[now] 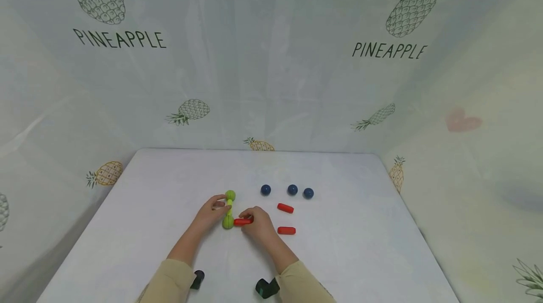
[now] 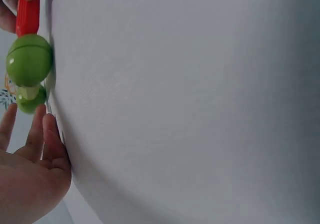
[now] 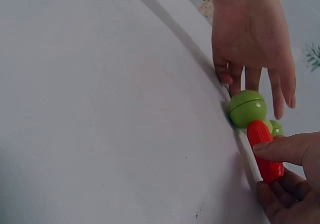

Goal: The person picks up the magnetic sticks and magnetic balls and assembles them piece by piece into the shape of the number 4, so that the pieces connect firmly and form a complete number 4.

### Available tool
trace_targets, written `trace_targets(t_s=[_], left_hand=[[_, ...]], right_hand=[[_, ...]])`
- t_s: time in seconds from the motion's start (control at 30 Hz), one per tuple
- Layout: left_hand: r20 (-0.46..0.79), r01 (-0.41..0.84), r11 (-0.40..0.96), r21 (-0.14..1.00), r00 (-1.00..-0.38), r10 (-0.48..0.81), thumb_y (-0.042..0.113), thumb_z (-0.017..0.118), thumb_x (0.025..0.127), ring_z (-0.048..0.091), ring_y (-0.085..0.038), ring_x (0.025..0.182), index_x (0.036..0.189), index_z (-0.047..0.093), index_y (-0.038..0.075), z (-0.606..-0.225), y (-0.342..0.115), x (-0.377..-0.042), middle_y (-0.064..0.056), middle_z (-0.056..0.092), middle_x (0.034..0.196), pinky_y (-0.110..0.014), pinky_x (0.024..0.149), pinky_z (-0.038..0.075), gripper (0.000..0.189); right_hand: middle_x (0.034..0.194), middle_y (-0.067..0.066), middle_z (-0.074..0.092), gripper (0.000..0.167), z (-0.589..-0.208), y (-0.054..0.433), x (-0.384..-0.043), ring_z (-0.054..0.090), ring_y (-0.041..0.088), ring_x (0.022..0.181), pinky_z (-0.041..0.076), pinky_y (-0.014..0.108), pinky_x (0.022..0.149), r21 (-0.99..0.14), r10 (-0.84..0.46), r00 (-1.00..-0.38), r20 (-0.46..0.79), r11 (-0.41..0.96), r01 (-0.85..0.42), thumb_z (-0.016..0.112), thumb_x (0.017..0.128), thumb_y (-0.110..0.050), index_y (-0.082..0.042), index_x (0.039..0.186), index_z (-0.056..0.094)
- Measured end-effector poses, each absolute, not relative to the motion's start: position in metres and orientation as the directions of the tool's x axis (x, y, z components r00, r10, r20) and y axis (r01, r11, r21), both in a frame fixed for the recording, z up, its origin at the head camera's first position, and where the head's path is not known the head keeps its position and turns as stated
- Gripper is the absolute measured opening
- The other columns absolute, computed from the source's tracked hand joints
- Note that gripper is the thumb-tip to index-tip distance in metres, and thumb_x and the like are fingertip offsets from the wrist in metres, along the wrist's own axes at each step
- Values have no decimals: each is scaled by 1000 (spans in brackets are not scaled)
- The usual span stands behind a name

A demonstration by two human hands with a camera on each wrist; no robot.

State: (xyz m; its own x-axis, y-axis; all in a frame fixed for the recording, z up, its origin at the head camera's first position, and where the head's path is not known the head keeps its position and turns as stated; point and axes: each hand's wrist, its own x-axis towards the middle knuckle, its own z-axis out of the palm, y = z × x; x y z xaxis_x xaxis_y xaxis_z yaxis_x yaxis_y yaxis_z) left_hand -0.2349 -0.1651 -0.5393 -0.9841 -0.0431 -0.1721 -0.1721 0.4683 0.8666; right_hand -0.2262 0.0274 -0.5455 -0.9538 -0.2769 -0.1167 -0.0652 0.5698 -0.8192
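Note:
Two green balls, the nearer green ball (image 1: 228,222) and the farther green ball (image 1: 230,195), are joined by a yellow-green rod (image 1: 229,207) on the white table. My right hand (image 1: 259,225) pinches a red rod (image 3: 262,149) between thumb and fingers. Its end meets the nearer ball's side; whether it sits inside a hole is hidden. My left hand (image 1: 210,214) is beside the yellow-green rod with loosely extended fingers, the fingertips (image 2: 39,108) close to the farther ball. Whether they touch it is unclear.
Right of my right hand lie two loose red rods, a farther red rod (image 1: 285,208) and a nearer red rod (image 1: 286,230). Three blue balls, including the leftmost blue ball (image 1: 265,190), stand farther back. Pineapple-print curtains (image 1: 263,81) surround the table (image 1: 360,246).

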Motion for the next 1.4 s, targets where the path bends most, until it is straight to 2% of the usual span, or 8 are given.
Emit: trace_targets(t_s=[0.17,0.33,0.6,0.83,1.17,1.4], left_hand=[[-187,-177,457,872,-982,-23,29,73,87,57,-29,96,137,51,8,-544,-163,-227,-18,60,119,-43,80,46,58],[-201,-191,427,884,-979,-21,19,81,80,55,-23,84,136,53,11,-545,-161,-219,-16,60,115,-34,70,44,64],[-147,-141,430,892,-989,-21,14,82,77,49,-21,76,133,54,8,-547,-155,-213,-20,59,115,-32,63,39,63],[-118,-121,470,875,-992,-35,14,83,77,46,-19,73,128,58,11,-551,-152,-212,-15,62,114,-30,61,37,57],[-115,-126,477,870,-992,-52,12,82,78,45,-19,73,126,60,10,-551,-147,-211,-15,62,113,-32,62,36,53],[-132,-128,464,876,-991,-23,9,82,77,46,-21,80,128,59,10,-550,-149,-210,-16,60,112,-33,65,38,55]], right_hand=[[93,-7,58,22,-546,29,-224,53,14,87,49,31,78,-832,-264,-960,-91,550,-73,76,82,-3,-16,99,73],[92,-5,59,21,-546,32,-223,52,15,85,49,31,77,-836,-248,-966,-70,542,-79,76,82,-2,-15,98,74],[90,-5,59,20,-546,34,-223,53,14,83,49,30,75,-840,-228,-971,-77,539,-59,76,82,-2,-15,98,75],[88,-6,60,20,-548,36,-221,54,14,81,50,30,74,-847,-224,-972,-73,529,-58,77,81,-3,-13,98,76],[86,-7,61,20,-549,38,-222,54,12,79,48,28,73,-850,-233,-971,-48,521,-83,78,80,-3,-12,97,77],[87,-7,61,21,-550,39,-223,54,11,79,48,27,72,-846,-240,-969,-61,527,-78,78,80,-2,-13,98,76]])
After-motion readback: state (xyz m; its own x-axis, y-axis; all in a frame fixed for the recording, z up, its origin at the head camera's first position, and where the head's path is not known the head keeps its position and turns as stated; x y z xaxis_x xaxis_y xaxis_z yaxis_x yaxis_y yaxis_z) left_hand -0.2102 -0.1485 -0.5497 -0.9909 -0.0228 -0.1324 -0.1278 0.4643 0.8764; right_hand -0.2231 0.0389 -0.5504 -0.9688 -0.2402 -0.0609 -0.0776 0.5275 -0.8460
